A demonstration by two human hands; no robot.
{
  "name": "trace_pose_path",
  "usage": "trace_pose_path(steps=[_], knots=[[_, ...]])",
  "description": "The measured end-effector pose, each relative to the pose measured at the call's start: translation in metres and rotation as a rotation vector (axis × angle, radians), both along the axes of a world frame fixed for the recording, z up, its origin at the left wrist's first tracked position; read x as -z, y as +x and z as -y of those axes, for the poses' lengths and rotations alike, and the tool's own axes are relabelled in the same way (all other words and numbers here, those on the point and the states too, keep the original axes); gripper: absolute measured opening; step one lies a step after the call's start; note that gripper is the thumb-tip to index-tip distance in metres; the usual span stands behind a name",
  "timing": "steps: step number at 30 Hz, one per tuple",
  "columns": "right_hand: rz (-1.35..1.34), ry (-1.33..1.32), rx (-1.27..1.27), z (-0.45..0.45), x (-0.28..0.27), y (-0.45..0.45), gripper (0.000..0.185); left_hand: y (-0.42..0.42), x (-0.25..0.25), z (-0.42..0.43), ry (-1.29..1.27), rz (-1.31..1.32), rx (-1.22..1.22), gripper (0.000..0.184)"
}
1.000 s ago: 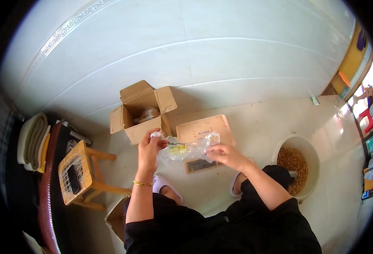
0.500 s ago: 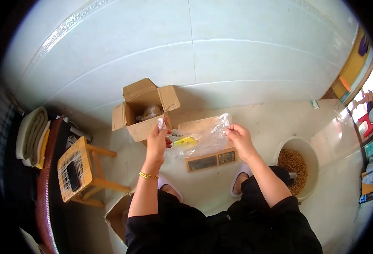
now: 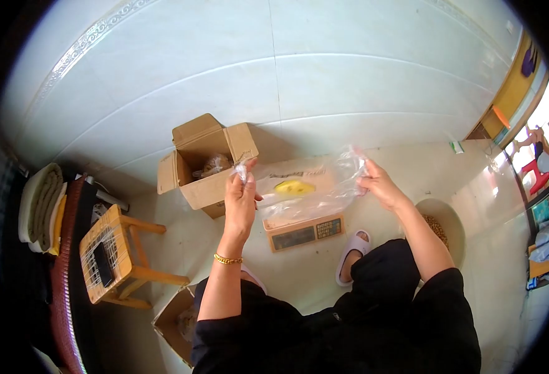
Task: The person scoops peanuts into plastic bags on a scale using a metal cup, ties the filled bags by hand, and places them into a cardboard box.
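Observation:
A clear plastic bag [image 3: 337, 189] with a yellow patch on it is stretched between my two hands, above an electronic scale [image 3: 305, 233]. My left hand [image 3: 240, 202] pinches the bag's left end, where some whitish plastic bunches up at the fingertips. On the other side, the fingers of my right hand [image 3: 379, 185] are closed on the bag's right end, slightly blurred. Under the see-through film, part of the scale's top shows, and its display and keypad face me.
An open cardboard box [image 3: 206, 192] with bagged items stands by the wall. Left are a wooden stool [image 3: 125, 246] holding a black phone-like object [image 3: 103, 264]. A bucket [image 3: 456, 232] of brown pieces sits right, partly behind my arm. Another carton [image 3: 167, 318] is near my legs.
My right hand has moved right and slightly up, pulling the bag wider and flatter. The left hand still grips its end, and the view has shifted slightly.

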State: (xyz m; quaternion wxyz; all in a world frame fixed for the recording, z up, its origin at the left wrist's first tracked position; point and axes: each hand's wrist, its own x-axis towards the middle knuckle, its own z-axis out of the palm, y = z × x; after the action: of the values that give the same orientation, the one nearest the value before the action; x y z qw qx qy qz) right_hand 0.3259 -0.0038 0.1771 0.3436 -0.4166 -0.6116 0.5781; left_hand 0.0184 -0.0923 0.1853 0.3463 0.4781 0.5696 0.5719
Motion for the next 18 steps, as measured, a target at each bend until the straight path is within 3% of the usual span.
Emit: trace_pose_path(steps=[4,7,9,11,13,15,17,18], knots=[[0.269,0.040,-0.050,0.012,0.024,0.031,0.077,0.016,0.005,0.000,0.024,-0.136,0.141,0.036],[0.282,-0.162,-0.158,0.021,0.037,0.068,0.064,0.033,0.004,0.001,-0.044,-0.119,0.279,0.038],[0.149,-0.368,-0.052,0.025,0.044,0.102,0.041,0.041,0.008,0.000,-0.060,-0.140,0.331,0.038],[-0.021,-0.267,0.240,0.036,0.057,0.146,0.025,0.047,0.013,-0.001,-0.056,-0.166,0.366,0.039],[0.086,-0.124,0.689,0.053,0.076,0.189,0.022,0.052,0.012,0.000,-0.073,-0.128,0.390,0.039],[0.664,0.053,0.897,0.070,0.125,0.255,0.021,0.058,0.000,0.003,-0.130,-0.030,0.401,0.037],[1.013,0.062,0.803,0.105,0.145,0.284,0.021,0.060,0.002,0.002,-0.149,-0.029,0.418,0.038],[1.052,-0.033,0.741,0.122,0.148,0.283,0.022,0.059,0.003,0.001,-0.166,-0.027,0.427,0.038]])
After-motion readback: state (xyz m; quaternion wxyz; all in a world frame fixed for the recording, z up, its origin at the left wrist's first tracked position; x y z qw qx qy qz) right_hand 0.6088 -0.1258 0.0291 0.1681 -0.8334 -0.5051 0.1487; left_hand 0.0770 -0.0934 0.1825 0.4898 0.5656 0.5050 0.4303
